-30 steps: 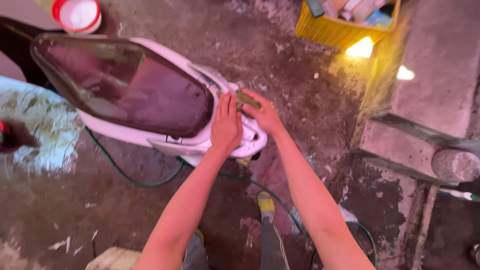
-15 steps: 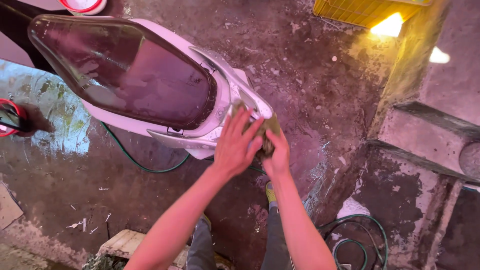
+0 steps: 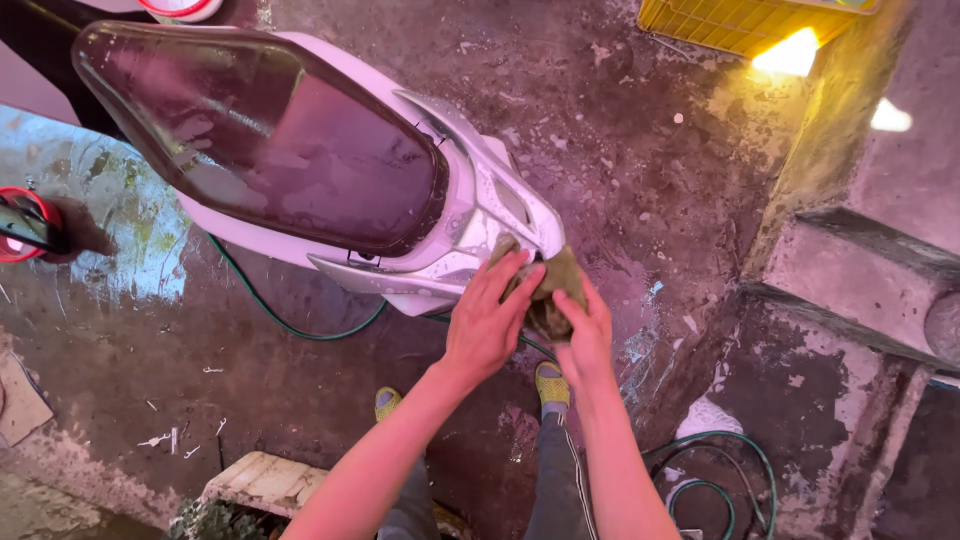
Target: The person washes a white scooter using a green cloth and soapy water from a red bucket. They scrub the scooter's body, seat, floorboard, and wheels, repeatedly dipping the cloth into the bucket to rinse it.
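A white scooter [image 3: 470, 215] with a wet dark seat [image 3: 260, 140] stands on the wet concrete floor. An olive-green cloth [image 3: 552, 290] is held at the scooter's rear tail. My left hand [image 3: 487, 325] lies over the cloth's left side, fingers spread against the tail. My right hand [image 3: 587, 338] grips the cloth from below on its right side. Both hands press the cloth together just behind the tail panel.
A green hose [image 3: 290, 322] runs under the scooter and coils at the lower right [image 3: 712, 470]. A yellow crate [image 3: 740, 22] sits at the top right, a red round object [image 3: 25, 225] at the left edge. A concrete step [image 3: 860, 280] rises at right.
The view has closed in on the scooter's tail. Both hands have come together on the cloth behind the tail, where earlier they wiped its top.
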